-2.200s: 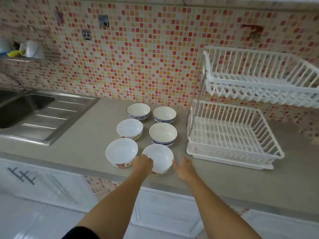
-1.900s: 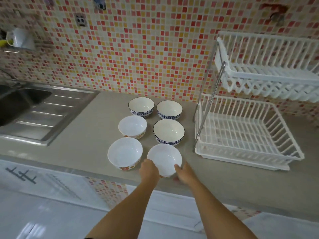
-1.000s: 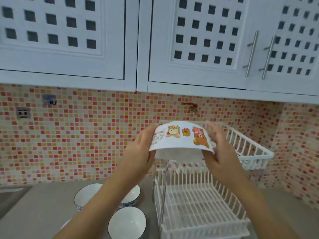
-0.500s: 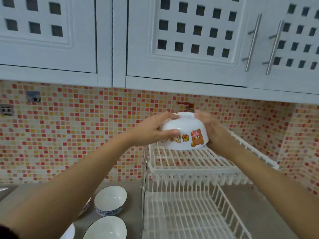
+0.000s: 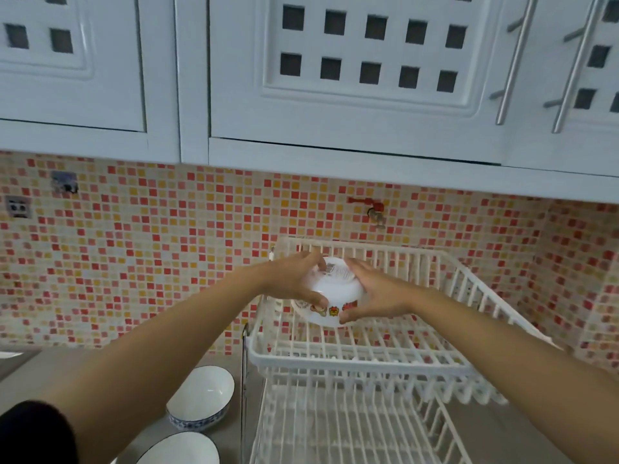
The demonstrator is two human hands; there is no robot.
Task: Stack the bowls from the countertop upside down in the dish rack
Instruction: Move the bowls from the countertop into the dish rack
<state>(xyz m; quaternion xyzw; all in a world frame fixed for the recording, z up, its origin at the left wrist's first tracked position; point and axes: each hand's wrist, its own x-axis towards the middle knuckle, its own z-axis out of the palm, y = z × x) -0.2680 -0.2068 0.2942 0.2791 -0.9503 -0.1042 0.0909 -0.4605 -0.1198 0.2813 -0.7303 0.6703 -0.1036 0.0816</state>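
Observation:
A white bowl with cartoon stickers (image 5: 335,291) is upside down in the back left of the upper tier (image 5: 335,358) of the white dish rack. My left hand (image 5: 294,279) grips its left side and my right hand (image 5: 375,296) grips its right side. I cannot tell whether the bowl's rim touches the rack wires. Two blue-rimmed bowls stand upright on the countertop below left, one at the rack's foot (image 5: 201,398) and one at the bottom edge (image 5: 179,450).
The rack's lower tier (image 5: 338,426) lies under the upper one. White wall cabinets (image 5: 335,78) hang close above. A red tap (image 5: 373,209) sticks out of the mosaic wall behind the rack. A socket (image 5: 16,207) sits at far left.
Both hands lifted the sticker bowl off the countertop, turned it upside down and lowered it into the rack's upper tier. The view tilted up from the counter toward the cabinets.

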